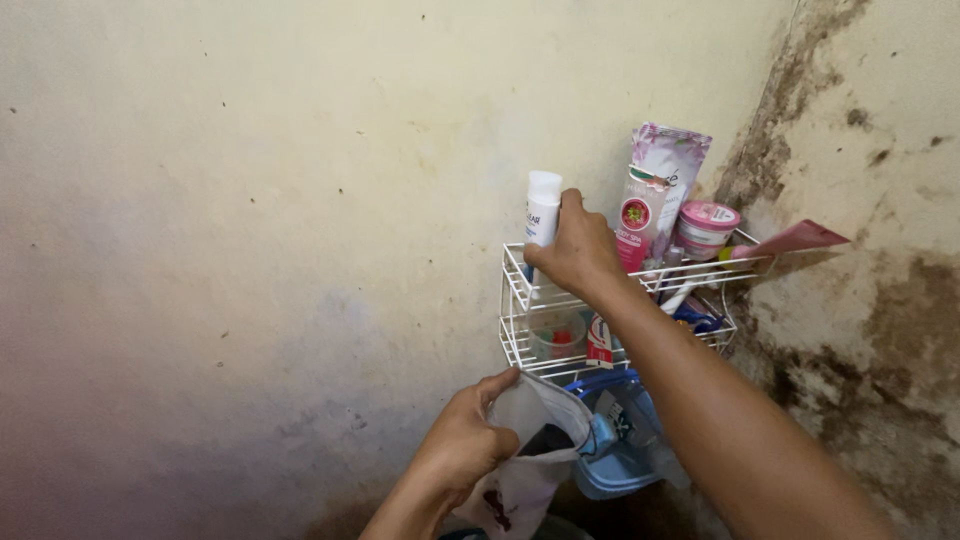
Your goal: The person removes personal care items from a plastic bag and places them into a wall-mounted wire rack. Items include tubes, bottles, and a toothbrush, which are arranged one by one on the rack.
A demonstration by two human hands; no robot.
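Now 2 hands: R hand (pixel 578 252) grips 1 white tube (pixel 541 212), L hand (pixel 462 444) 1 bag (pixel 522 478).

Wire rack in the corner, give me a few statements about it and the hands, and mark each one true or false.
1. The right hand grips a white tube at the wire rack. True.
2. The left hand holds a glass jar. False: it holds a thin plastic bag.
3. A pink-lidded jar sits on the top tier. True.
4. The rack is black. False: it is white.
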